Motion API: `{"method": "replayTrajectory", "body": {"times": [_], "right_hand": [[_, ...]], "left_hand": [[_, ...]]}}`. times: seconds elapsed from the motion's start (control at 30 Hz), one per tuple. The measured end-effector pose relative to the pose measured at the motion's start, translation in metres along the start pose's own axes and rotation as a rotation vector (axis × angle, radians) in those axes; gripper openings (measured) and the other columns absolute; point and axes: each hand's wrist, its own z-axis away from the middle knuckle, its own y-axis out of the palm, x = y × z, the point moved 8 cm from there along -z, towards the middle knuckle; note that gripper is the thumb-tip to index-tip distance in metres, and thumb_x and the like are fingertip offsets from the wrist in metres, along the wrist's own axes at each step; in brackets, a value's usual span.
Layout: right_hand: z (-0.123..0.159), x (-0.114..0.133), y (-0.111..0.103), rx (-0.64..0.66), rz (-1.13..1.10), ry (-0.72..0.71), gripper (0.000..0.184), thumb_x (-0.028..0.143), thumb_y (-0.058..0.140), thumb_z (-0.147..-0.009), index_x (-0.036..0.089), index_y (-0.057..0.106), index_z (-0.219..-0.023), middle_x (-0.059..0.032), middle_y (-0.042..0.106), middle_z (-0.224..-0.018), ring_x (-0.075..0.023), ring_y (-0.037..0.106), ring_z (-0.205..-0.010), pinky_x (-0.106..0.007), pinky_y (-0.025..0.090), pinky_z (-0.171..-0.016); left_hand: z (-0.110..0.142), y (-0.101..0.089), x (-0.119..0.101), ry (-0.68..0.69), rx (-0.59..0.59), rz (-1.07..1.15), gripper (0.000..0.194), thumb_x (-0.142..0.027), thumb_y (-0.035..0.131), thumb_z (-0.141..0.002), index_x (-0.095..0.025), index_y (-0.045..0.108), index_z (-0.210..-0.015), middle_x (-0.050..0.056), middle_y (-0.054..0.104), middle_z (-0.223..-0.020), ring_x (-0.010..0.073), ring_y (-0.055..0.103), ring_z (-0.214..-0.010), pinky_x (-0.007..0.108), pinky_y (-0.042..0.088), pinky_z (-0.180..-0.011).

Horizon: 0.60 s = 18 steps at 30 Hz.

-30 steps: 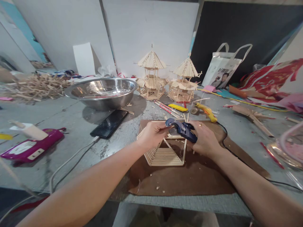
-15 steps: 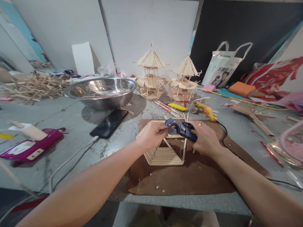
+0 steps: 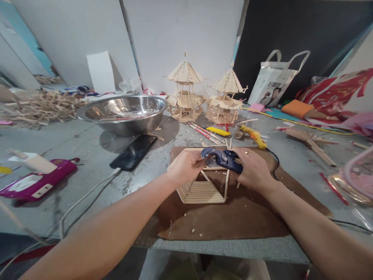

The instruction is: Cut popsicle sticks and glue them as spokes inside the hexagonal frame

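Observation:
My right hand (image 3: 255, 165) is wrapped round a dark blue hand cutter (image 3: 223, 158), which has a curved jaw pointing left. My left hand (image 3: 186, 165) is closed in a pinch close to that jaw; what lies between the fingertips is too small to make out. Below both hands, a many-sided frame of thin wooden sticks (image 3: 204, 193) lies on a brown board (image 3: 227, 221). Rows of sticks fill its front section, and triangular gaps show beside them. My left hand covers part of the frame's left side.
Two stick pagodas (image 3: 185, 77) stand behind the board, near a yellow utility knife (image 3: 218, 131) and a yellow glue gun (image 3: 255, 138) with a black cord. To the left are a steel basin (image 3: 125, 124), a phone (image 3: 134, 152) and a purple power strip (image 3: 58, 177).
The cutter and both hands stay almost in place. The whole view has shifted very slightly.

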Motion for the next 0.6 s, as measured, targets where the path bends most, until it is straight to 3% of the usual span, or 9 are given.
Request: {"method": "replayTrajectory", "body": {"times": [0.6], "right_hand": [[-0.001, 0.000, 0.005, 0.090, 0.010, 0.072, 0.043, 0.030, 0.050, -0.061, 0.018, 0.044, -0.102, -0.0071, 0.058, -0.092, -0.0218, 0.053, -0.081, -0.028, 0.036, -0.065]], "left_hand": [[0.003, 0.002, 0.011, -0.094, 0.020, -0.103, 0.034, -0.030, 0.036, -0.079, -0.012, 0.055, -0.057, -0.002, 0.048, -0.048, 0.0056, 0.043, -0.047, 0.017, 0.031, -0.047]]}}
